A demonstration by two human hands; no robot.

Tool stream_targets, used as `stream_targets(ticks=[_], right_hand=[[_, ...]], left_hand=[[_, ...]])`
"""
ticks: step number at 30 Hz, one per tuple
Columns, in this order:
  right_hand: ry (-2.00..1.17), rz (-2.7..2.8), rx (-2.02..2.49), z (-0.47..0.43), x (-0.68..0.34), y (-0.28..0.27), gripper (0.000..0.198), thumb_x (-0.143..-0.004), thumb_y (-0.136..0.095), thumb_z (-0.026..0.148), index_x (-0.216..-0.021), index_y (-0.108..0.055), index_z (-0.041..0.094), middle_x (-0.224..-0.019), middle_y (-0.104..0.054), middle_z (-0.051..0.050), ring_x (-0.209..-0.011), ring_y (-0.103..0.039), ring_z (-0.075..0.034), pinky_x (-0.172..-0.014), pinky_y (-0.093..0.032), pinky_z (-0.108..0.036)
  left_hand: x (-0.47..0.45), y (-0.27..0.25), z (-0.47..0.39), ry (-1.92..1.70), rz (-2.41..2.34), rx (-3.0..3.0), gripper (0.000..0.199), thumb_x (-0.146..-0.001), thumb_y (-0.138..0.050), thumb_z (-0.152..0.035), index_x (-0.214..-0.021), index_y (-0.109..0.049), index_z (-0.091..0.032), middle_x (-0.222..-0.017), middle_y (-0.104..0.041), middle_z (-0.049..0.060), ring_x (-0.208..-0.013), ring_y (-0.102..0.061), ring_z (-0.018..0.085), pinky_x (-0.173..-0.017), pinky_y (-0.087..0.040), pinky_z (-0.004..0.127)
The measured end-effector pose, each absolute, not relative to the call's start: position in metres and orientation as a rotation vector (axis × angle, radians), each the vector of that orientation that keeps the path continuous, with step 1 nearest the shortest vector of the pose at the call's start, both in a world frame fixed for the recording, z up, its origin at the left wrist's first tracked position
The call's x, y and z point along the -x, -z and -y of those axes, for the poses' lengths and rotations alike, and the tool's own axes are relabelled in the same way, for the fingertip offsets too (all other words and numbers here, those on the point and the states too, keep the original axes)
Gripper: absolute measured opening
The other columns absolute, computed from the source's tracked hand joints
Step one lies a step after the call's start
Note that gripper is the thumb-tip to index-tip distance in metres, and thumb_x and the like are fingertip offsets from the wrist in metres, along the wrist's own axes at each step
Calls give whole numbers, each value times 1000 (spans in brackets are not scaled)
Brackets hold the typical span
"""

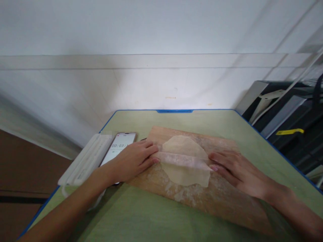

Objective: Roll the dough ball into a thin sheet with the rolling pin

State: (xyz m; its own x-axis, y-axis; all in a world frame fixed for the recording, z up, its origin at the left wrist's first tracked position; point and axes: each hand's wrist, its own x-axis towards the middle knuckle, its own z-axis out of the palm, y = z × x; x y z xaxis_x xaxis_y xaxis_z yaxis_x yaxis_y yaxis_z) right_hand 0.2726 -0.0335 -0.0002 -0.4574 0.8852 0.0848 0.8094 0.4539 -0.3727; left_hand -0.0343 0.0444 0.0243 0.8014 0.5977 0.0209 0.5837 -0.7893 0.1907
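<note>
Nearest, the green table (141,215) carries a wooden board (227,210) lying at a slant, with flour scattered over its surface. Both hands are engaged on one tool: the right hand (233,168) closes its fingertips and thumb about the right end of a slim, pale rolling pin (183,159), and the left hand (136,156) likewise grips the left end. The pin lies crosswise over the middle of the dough (186,176), a thin, flat sheet resting on the board between the hands. Its outline is roughly round, with a corner projecting at the near right.

Assessment: the step in hand appears to be rolling out. Good practice calls for even pressure at both ends, strokes worked from the centre outward, and a turn of the sheet between passes to correct the corner. Fingertips should stay clear of the dough's edge; the flour should limit sticking.

Beyond the left wrist, a phone (123,138) shows a timer, partly covered by that hand; a white device (84,161) lies beside it. The white wall (141,87) stands behind.
</note>
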Motion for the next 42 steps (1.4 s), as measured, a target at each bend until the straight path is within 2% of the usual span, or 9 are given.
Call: stream_targets(ticks=[9,11,13,16,18,21,27,34,42], right_hand=[[-316,2552,1372,41,-265,-6,25,-92,-35,38,-78,-48,23,-76,-59,-5,-70,-58,-20,-64,-46,-38],[-292,2480,1364,40,-265,-3,21,-91,-38,39,-86,-50,23,-88,-61,-9,-82,-59,-23,-73,-49,-41],[-282,2417,1333,39,-267,1,23,-90,-41,38,-104,-52,22,-111,-60,-13,-105,-56,-26,-87,-47,-46],[-323,2410,1240,37,-270,4,47,-90,-44,34,-135,-35,24,-143,-39,-12,-131,-35,-27,-104,-35,-50],[-367,2456,1165,37,-272,4,60,-90,-45,32,-144,-20,28,-151,-25,-8,-137,-24,-26,-108,-29,-50],[-425,2553,1062,40,-272,0,66,-91,-46,28,-146,-11,32,-152,-22,-4,-137,-20,-24,-109,-25,-49],[-591,2718,920,48,-267,-13,59,-92,-41,25,-145,-16,31,-149,-26,-1,-135,-24,-20,-108,-28,-43],[-598,2572,1069,47,-265,-8,51,-94,-37,27,-143,-22,29,-146,-33,-2,-133,-29,-20,-108,-27,-45],[-527,2474,1010,42,-263,-2,41,-94,-38,23,-134,-44,25,-135,-49,-5,-126,-43,-19,-106,-32,-46]], left_hand=[[34,-24,-34,-2,-956,-2934,27,-95,-34,-35,-101,-54,-17,-103,-53,10,-90,-52,23,-78,-43,36],[32,-22,-35,-46,-970,-2937,34,-95,-33,-41,-107,-53,-16,-102,-53,10,-91,-51,24,-81,-43,40],[32,-20,-38,-87,-977,-2930,41,-94,-31,-45,-113,-52,-16,-103,-54,11,-93,-51,25,-84,-43,41],[33,-15,-43,-177,-933,-2964,48,-95,-28,-47,-126,-46,-15,-122,-52,15,-115,-46,27,-97,-37,42],[35,-14,-44,-177,-893,-2980,53,-96,-27,-46,-135,-37,-12,-137,-44,16,-130,-35,26,-104,-31,41],[38,-18,-42,-57,-889,-2933,58,-96,-24,-49,-140,-29,-12,-146,-33,14,-136,-28,23,-108,-27,39],[44,-28,-35,126,-941,-2796,74,-89,-32,-61,-144,-22,-13,-150,-22,12,-138,-21,22,-112,-19,37],[38,-20,-40,64,-972,-2857,68,-93,-18,-57,-143,-26,-11,-150,-23,12,-139,-19,20,-112,-19,37],[36,-18,-42,50,-983,-2890,58,-95,-27,-51,-141,-31,-17,-148,-29,9,-137,-25,20,-110,-24,37]])
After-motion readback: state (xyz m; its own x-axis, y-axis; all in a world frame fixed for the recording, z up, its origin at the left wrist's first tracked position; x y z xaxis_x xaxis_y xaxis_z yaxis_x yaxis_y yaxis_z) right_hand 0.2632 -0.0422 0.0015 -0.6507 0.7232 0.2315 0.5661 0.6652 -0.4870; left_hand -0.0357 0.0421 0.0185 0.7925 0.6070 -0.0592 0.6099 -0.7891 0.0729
